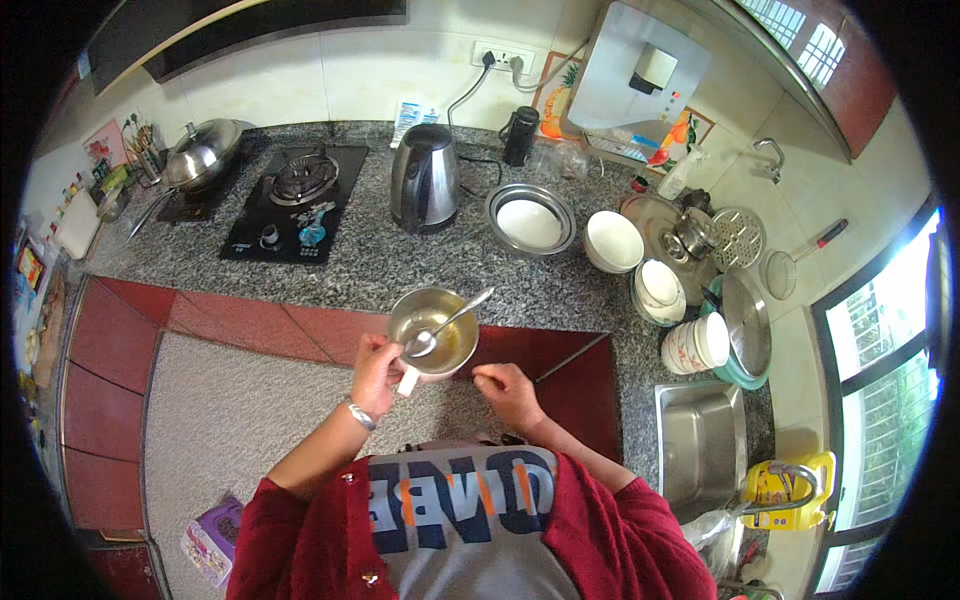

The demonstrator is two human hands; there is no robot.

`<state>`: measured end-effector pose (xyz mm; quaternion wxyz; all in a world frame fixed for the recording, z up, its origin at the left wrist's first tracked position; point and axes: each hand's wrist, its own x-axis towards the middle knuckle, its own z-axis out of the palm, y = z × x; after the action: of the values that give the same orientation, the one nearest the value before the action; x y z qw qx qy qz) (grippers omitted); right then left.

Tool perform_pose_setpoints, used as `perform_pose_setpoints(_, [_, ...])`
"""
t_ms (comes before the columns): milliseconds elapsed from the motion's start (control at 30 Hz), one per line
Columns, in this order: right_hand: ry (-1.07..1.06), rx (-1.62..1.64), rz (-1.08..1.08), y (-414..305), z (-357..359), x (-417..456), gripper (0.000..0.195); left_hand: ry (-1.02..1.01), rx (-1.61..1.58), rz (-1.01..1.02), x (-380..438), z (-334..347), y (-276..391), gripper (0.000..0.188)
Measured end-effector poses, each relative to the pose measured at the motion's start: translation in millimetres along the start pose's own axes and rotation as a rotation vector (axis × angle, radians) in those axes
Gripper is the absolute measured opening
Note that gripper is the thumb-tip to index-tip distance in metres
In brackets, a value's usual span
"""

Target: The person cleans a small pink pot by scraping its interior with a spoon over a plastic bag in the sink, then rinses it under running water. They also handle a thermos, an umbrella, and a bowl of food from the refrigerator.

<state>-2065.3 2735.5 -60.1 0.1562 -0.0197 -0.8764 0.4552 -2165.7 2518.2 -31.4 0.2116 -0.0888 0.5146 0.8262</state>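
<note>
My left hand (377, 377) grips the near left side of a round metal-lined mug (463, 349), beside its pale handle (408, 381). A metal spoon (463, 309) leans inside, its bowl end low by my fingers and its handle sticking out past the far right rim. A little yellowish liquid or residue shows at the bottom of the mug. Just right of the mug, apart from it, my right hand (511, 394) has its fingers curled in, with nothing visible in them. The mug is held in front of the counter's edge.
On the granite counter (352, 281) stand an electric kettle (425, 180), a metal basin (530, 221), white bowls (613, 240) and a gas hob (296, 202). A lidded wok (201, 154) is at far left. To the right are stacked cups (696, 343) and a steel sink (697, 450).
</note>
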Motion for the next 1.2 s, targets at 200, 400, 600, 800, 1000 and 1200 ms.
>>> perform_pose_setpoints(200, [0.341,0.539,0.572,88,-42,83,0.026,0.028,0.052,-0.053,59,-6,-4,0.025])
perform_pose_setpoints(400, [0.450,0.795,0.722,135,-69,179,0.035,0.061,0.113,-0.096,108,29,17,0.028])
perform_pose_setpoints(600, [0.333,0.987,0.798,153,-84,218,0.028,0.025,0.117,-0.142,158,32,4,0.029])
perform_pose_setpoints(800, [0.304,1.088,0.785,161,-86,227,0.023,-0.019,0.309,-0.152,180,48,15,0.024])
perform_pose_setpoints(1000, [0.400,1.133,0.729,162,-80,231,0.024,0.409,0.874,0.649,203,44,21,0.054])
perform_pose_setpoints(1200, [0.487,0.840,0.674,127,-56,194,0.036,0.245,0.705,0.690,228,81,75,0.057])
